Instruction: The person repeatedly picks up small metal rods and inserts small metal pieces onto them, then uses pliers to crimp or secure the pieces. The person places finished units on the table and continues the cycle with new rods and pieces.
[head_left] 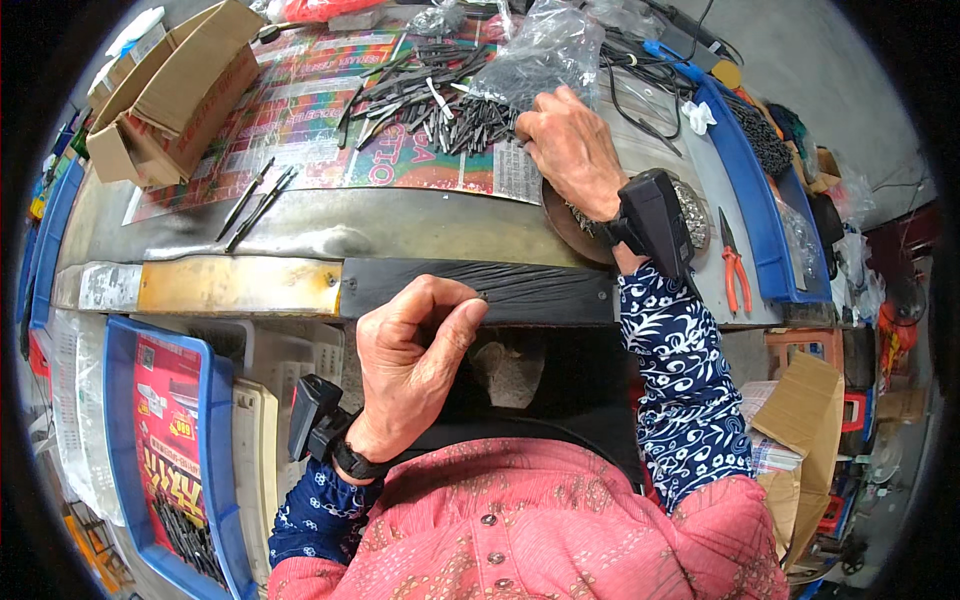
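Note:
My left hand [415,345] is closed in a pinch just above the black strip on the bench edge. A tiny dark piece shows at its thumb and fingertip, too small to name. Farther off, my right hand [572,145] reaches to the right end of a heap of slender black pen-like parts [430,100]. Its fingers are curled down against the parts beside a clear plastic bag [550,50], and whatever is between the fingertips is hidden. Under my right wrist lies a round brown dish [565,235] with small silvery metal pieces [692,215] in it, partly covered by the arm.
Two long black pen-like parts [258,208] lie on the bench left of centre. An open cardboard box [180,90] stands at the back left. Red-handled pliers [735,268] lie at the right, beside a long blue tray [770,220]. Another blue tray [215,450] sits lower left.

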